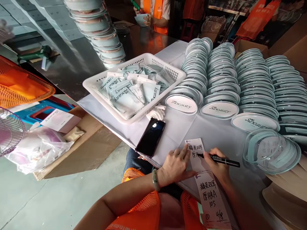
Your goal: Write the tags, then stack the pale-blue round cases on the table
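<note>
In my right hand (218, 164) is a black marker (225, 160), its tip on a white paper label (198, 163) that carries some black handwritten characters. My left hand (176, 164) lies flat with fingers stretched out, pressing on that label's left edge. Below it, nearer to me, is a second label (212, 203) with several handwritten lines, among them 105 and 4/8. A black phone (151, 136) lies face up beyond my left hand. The labels rest on a white-covered table (176, 127).
A white basket (105, 110) of printed packets stands beyond the phone. Rows of lidded "beauty" containers (219, 110) fill the right side. Clear round lids (271, 150) lie near my right hand. A tall container stack (105, 41) rises at the back. Another person (157, 16) works behind.
</note>
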Demonstrator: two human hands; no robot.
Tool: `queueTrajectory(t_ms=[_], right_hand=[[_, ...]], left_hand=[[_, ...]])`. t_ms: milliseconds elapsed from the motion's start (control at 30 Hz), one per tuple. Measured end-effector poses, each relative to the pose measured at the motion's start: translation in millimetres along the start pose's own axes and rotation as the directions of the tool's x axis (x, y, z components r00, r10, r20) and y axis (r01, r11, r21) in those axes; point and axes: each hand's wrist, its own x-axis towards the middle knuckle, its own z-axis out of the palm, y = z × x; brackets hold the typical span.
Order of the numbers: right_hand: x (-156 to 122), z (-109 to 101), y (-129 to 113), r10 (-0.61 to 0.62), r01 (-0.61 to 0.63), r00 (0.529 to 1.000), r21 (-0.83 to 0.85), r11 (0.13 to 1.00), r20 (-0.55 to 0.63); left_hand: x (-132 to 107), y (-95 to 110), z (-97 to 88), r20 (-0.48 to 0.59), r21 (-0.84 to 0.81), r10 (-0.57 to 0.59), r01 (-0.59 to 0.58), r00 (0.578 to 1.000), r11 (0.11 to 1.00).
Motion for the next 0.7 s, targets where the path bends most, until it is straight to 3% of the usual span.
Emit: queueTrajectory(t_ms=[233, 700], right_hand=[[-1.9, 0.5, -1.0, 0.097, -0.102, 0.988, -0.033, 0.994, -0.122], [-0.6, -1.1, -0.2, 0.134, -0.141, 0.984, -0.054, 0.989, -0.114]], left_hand=[[-0.5, 0.6, -2.2, 0.024, 0.01, 0.001, -0.002, 1.0, 1.0], [-0.2, 0.4, -1.8, 0.036, -0.017, 0.01, -0.01, 0.999, 1.0]])
